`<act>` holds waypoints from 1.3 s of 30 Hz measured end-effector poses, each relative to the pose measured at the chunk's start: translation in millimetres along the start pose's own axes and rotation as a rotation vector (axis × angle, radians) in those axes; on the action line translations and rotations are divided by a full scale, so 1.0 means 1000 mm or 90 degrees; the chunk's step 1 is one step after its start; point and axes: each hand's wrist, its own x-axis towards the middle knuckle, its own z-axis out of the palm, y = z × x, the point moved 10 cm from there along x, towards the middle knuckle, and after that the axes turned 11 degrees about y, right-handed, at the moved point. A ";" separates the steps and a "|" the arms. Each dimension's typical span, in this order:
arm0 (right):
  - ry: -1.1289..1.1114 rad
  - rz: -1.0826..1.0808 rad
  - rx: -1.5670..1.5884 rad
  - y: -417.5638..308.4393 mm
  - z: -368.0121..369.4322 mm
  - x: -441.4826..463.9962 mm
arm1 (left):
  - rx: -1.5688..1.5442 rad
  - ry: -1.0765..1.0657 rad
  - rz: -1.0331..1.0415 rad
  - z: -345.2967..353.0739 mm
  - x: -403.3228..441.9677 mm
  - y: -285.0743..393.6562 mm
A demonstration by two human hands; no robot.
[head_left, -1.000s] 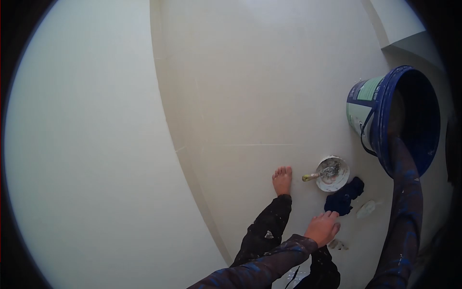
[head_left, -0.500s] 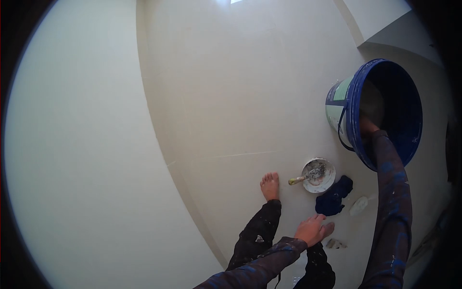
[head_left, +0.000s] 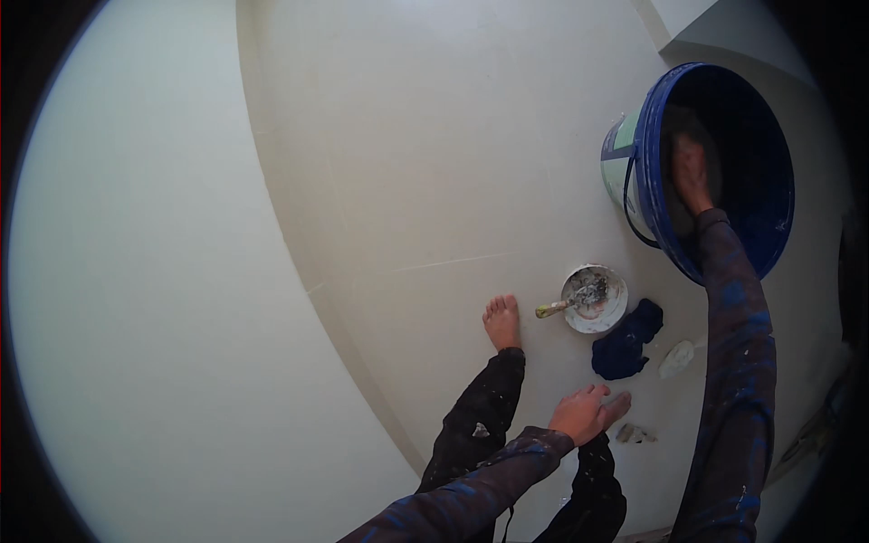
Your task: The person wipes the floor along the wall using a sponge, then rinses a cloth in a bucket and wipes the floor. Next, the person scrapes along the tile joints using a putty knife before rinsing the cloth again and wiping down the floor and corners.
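My right hand [head_left: 691, 174] reaches inside a large blue-rimmed bucket [head_left: 780, 195], over a greyish area at its bottom. Dimness and blur hide whether its fingers grip anything. My left hand [head_left: 577, 416] hovers around my right foot and knee, fingers loosely spread and holding nothing. Just beyond it lies a crumpled dark blue cloth [head_left: 625, 347]. Beside the cloth sits a small white bowl [head_left: 618, 319] smeared with whitish paste, and a paint-flecked tool with a yellowish-green handle [head_left: 551, 309] rests across its rim.
A pale wall [head_left: 145, 271] rises on the left, meeting the smooth light floor [head_left: 407, 163]. To the right of the cloth lies a whitish object [head_left: 676, 359]. A small crumpled scrap [head_left: 635, 433] is near my right foot. My bare left foot [head_left: 502, 321] stands left of the bowl.
My right hand has shifted within the bucket and more of it shows, now blurred. The view has tilted, so floor items appear slightly higher. My left hand stays near my right foot.
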 end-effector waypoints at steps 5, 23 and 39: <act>0.121 0.057 -0.088 -0.042 -0.032 -0.010 | -0.006 0.009 0.016 0.001 -0.005 -0.004; 0.302 0.105 0.125 -0.142 -0.289 -0.151 | -0.005 0.086 -0.104 0.019 -0.044 -0.125; 0.187 0.864 0.000 0.182 -0.103 -0.696 | 0.221 0.277 -0.187 0.237 0.157 -0.121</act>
